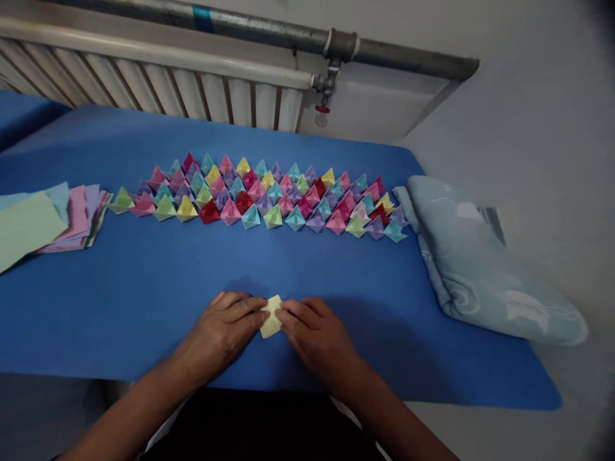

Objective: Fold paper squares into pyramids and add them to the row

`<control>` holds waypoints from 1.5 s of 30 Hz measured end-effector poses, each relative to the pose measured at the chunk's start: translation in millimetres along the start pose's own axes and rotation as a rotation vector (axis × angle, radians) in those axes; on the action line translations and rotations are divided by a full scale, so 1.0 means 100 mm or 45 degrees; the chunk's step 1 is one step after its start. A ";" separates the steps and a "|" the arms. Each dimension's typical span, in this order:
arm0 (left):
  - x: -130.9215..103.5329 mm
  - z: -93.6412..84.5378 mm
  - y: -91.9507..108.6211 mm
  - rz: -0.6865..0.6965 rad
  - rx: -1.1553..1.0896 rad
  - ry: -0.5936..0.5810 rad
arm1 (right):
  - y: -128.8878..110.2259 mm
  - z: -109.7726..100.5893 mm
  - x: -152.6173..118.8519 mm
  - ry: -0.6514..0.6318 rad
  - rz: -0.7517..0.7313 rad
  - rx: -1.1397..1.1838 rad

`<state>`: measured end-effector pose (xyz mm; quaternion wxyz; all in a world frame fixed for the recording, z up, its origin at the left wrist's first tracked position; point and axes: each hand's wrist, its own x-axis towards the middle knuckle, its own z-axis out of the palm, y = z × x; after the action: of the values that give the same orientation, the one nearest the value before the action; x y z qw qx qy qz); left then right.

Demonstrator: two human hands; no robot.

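Between my two hands is a small folded piece of pale yellow paper (pixel 271 318), held just above the blue surface near its front edge. My left hand (pixel 223 326) pinches its left side with thumb and fingertips. On the opposite side, my right hand (pixel 312 326) grips the paper the same way. Farther back stand several rows of small folded paper boats (pixel 273 216) in pink, green, yellow, purple, turquoise and red.
A stack of coloured paper sheets (pixel 79 221) lies at the left. On the right is a folded grey-blue blanket (pixel 461 250) by the wall. Behind the blue surface (pixel 158 288) are a white radiator (pixel 182 89) and a metal pipe (pixel 269 29) with a red-handled valve (pixel 323 109).
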<state>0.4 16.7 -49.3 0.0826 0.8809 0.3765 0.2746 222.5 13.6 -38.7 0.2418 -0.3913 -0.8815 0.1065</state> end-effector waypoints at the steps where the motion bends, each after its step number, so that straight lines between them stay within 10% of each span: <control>1: 0.00 0.00 0.00 0.012 0.016 -0.002 | 0.00 0.01 -0.01 0.001 -0.010 -0.009; 36: -0.01 -0.02 0.10 0.180 0.097 -0.005 | 0.04 -0.11 -0.05 -0.416 0.022 -0.189; 45: 0.05 -0.09 0.02 0.205 0.011 -0.088 | -0.07 -0.08 -0.06 -0.103 0.102 0.034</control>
<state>-0.1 18.0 -39.0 0.0694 0.9176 0.3025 0.2483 225.7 3.9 -30.8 0.2069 -0.4182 -0.8727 0.1436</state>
